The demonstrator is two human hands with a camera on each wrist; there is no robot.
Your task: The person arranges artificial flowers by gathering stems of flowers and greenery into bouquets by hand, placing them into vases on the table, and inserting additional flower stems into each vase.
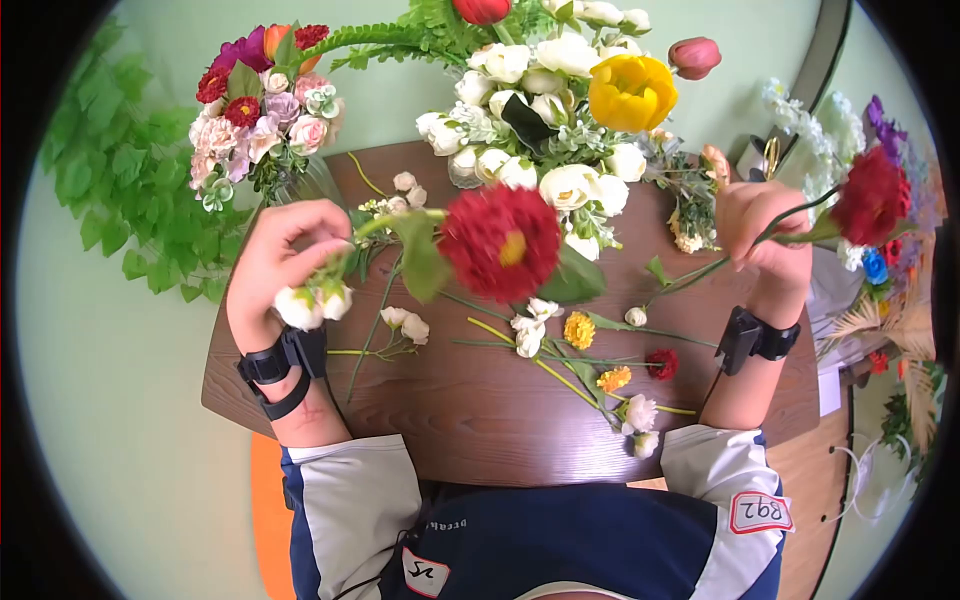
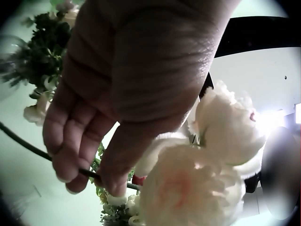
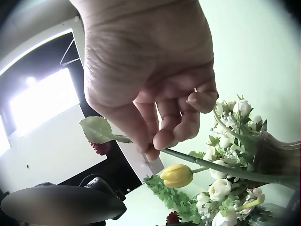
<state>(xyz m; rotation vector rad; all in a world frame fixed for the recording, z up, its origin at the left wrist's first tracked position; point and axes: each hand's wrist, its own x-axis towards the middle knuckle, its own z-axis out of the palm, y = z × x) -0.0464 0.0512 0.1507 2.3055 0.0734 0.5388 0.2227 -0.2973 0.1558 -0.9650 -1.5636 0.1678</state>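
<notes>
My left hand point(image 1: 290, 260) pinches a thin green flower stem point(image 2: 28, 145) between thumb and fingers. White peony-like blooms point(image 1: 312, 305) hang below the thumb, large and close in the left wrist view. To the right of this hand, a big red flower point(image 1: 500, 242) with a yellow centre faces up, overlapping the end of a pale green stem in the head view. My right hand point(image 1: 768, 228), raised at the table's right side, pinches a dark green stem point(image 3: 181, 154) between thumb and fingertips. A blurred red flower point(image 1: 868, 197) shows beyond it, and a pale leaf point(image 3: 96, 129) sticks out beside the thumb.
Loose short-stemmed flowers, such as a yellow one point(image 1: 579, 330) and white buds point(image 1: 640, 415), lie across the brown table point(image 1: 500, 430). White roses point(image 1: 570, 188) and a yellow tulip point(image 1: 632, 92) stand at the back. A mixed bouquet point(image 1: 262, 130) stands back left; more flowers point(image 1: 875, 265) are at right.
</notes>
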